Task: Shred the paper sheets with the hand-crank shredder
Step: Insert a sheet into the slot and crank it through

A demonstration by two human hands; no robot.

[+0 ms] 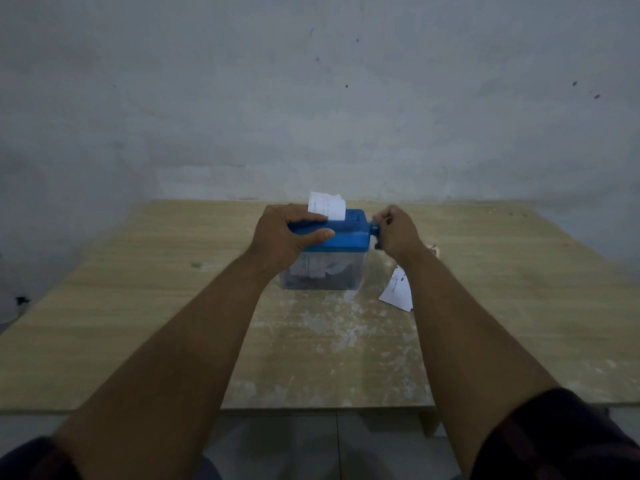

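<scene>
Item: my left hand (284, 233) grips the blue shredder (341, 239) by its lid to steady it, sheet (327, 206) upright in the slot just beyond that hand; my right hand (398, 233) curls round the crank (374, 229) to turn it

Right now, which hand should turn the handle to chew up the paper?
Right. The right hand grips the crank at the side of the shredder; the left hand holds its blue lid steady beside the paper sheet sticking out on top.
</scene>
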